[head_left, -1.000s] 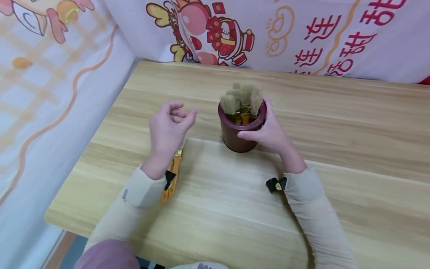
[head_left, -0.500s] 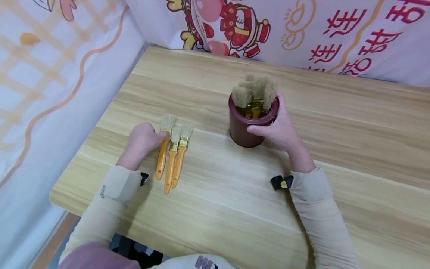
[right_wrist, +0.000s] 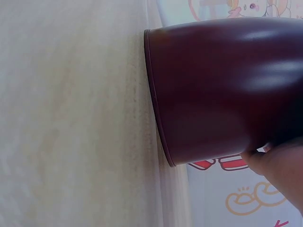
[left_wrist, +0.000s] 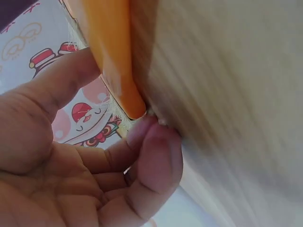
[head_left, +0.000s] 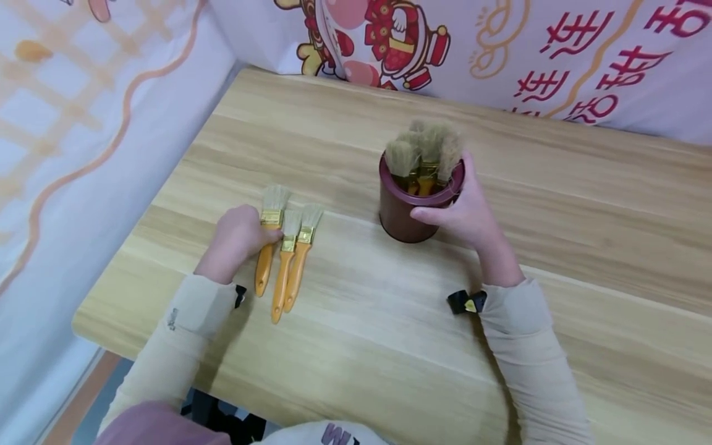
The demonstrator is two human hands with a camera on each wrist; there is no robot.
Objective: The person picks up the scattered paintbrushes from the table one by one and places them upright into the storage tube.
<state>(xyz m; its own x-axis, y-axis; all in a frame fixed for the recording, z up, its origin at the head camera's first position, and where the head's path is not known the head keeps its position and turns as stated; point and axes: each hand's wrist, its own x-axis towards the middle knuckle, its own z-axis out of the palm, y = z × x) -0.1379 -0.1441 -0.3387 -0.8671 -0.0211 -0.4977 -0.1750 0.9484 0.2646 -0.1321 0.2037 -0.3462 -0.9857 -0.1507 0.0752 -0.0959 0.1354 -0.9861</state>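
Observation:
Three paintbrushes with orange handles and pale bristles lie side by side on the table. My left hand is at the leftmost paintbrush, its thumb across the top of the handle. In the left wrist view the thumb touches an orange handle and the fingers curl below its end. The middle paintbrush and right paintbrush lie just beside. My right hand grips the rim and side of a maroon round brush holder, which stands upright holding several bristle-up paintbrushes.
The wooden table has its left edge beyond my left arm. A white printed cloth hangs along the back, another cloth along the left side. Dark wrist straps show on both sleeves.
My left hand has come down from above the table to the leftmost paintbrush, then slid slightly down its handle. The right hand keeps its hold on the brush holder. The head view has shifted.

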